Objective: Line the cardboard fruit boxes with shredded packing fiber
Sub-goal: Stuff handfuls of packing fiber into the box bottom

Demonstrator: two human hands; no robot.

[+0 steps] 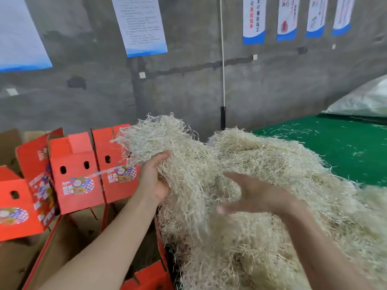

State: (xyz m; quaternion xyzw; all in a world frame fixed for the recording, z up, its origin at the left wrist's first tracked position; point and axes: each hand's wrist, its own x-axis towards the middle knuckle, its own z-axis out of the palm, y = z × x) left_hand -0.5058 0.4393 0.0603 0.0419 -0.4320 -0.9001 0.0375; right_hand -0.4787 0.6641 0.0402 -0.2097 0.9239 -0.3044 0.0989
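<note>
Concrete-walled pkg room, green table (335,147) w/ heap of shredded fiber (251,151): left hand (155,178) clamped on a raised wad (167,139), right hand (257,193) spread, blurred, holding nothing, hands apart; step appears to be pulling one portion free, next prob. carrying it left into the open red boxes (73,172) nearby.

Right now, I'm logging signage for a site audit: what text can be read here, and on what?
"不可事后返工": on the first blue-edged banner; its red column is too blurred to read.
The other three banners: blurred, unreadable.
The white notice sheet: print too small to read.
Printed labels on the red boxes: blurred, unreadable.
</note>
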